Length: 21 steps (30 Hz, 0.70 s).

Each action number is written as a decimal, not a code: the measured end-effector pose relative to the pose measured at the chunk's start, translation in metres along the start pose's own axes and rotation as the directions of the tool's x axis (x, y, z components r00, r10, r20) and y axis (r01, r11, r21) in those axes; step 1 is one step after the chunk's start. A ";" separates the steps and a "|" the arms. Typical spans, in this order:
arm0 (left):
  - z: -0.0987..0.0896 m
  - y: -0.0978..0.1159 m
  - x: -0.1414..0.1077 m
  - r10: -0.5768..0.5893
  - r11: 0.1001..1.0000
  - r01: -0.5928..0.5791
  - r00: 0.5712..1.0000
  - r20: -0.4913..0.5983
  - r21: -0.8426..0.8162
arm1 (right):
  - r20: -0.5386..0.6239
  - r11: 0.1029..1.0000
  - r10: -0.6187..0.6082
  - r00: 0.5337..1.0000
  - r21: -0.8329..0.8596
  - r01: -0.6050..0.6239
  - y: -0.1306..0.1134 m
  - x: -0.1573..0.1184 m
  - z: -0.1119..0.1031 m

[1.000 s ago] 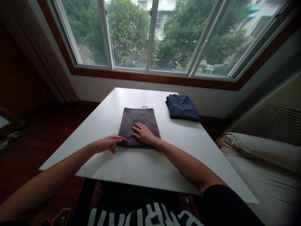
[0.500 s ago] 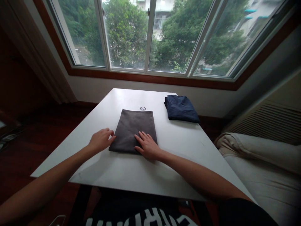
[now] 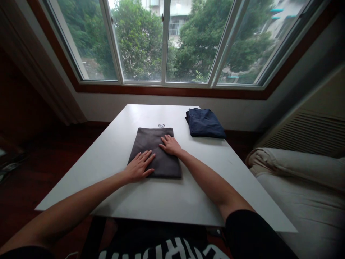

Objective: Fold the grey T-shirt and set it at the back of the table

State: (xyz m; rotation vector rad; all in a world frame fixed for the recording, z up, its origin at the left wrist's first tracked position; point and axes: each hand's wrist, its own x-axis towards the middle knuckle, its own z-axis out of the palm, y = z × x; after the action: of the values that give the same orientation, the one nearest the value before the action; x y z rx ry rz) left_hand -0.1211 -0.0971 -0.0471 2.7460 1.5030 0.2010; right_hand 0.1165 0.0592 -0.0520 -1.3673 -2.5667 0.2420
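A dark grey folded cloth (image 3: 164, 165), perhaps a garment, lies flat as a neat rectangle on the white table (image 3: 145, 199). My left hand (image 3: 138, 166) rests on its near left part, palm down with fingers spread. Farther up, at the cloth's right edge, my right hand (image 3: 170, 144) also lies flat on it, fingers apart. Neither hand grips anything. Beyond to the right, a folded navy blue cloth (image 3: 206, 123) sits at the table's far right edge.
A small dark round emblem (image 3: 161, 126) marks the tabletop behind the grey cloth. To the right stands a pale padded seat (image 3: 302, 194). Windows (image 3: 167, 43) face me above a wooden sill, and a curtain (image 3: 51, 72) hangs at the left.
My left hand has moved from the cloth's left edge onto its top and flattened. My right hand has slid away from me along the cloth's right side.
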 end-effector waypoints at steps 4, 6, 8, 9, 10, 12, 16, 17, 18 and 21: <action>-0.005 -0.039 -0.007 -0.108 0.993 0.105 0.993 0.053 0.047 | 0.024 0.991 0.122 0.992 -0.048 -0.121 0.030 -0.009 -0.003; -0.005 -0.053 0.004 -0.249 0.966 0.244 0.968 0.045 0.081 | 0.000 0.982 0.164 0.987 -0.092 -0.163 0.032 -0.011 -0.005; -0.001 -0.058 0.025 -0.312 0.945 0.310 0.950 0.008 0.103 | -0.052 0.978 0.164 0.985 -0.120 -0.169 0.026 -0.006 -0.006; 0.002 -0.058 0.040 -0.305 0.947 0.305 0.952 -0.015 0.106 | -0.074 0.980 0.144 0.987 -0.125 -0.152 0.020 -0.001 -0.006; 0.005 -0.057 0.055 -0.285 0.952 0.287 0.958 -0.035 0.105 | -0.088 0.984 0.114 0.990 -0.124 -0.124 0.013 0.006 -0.005; 0.013 -0.055 0.088 -0.260 0.961 0.263 0.964 -0.052 0.086 | -0.088 0.993 0.036 0.995 -0.113 -0.046 0.000 0.022 -0.002; 0.024 -0.074 0.140 -0.347 0.938 0.347 0.938 -0.015 0.012 | -0.041 0.997 0.016 0.999 -0.074 -0.019 -0.007 0.053 0.006; 0.024 -0.084 0.148 -0.371 0.928 0.371 0.928 -0.001 -0.004 | -0.021 0.996 0.054 0.998 -0.064 -0.055 -0.003 0.058 0.007; 0.023 -0.096 0.153 -0.396 0.918 0.396 0.918 0.014 -0.015 | -0.003 0.993 0.102 0.995 -0.056 -0.102 0.003 0.062 0.007; 0.016 -0.132 0.157 -0.494 0.868 0.495 0.869 0.046 -0.034 | 0.042 0.967 0.253 0.967 -0.035 -0.252 0.025 0.062 0.000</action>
State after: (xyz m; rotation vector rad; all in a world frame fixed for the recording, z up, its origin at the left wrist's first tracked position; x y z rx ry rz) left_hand -0.1459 0.1071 -0.0546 2.2110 2.0920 0.1720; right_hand 0.1031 0.1244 -0.0508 -1.7203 -2.4365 0.2813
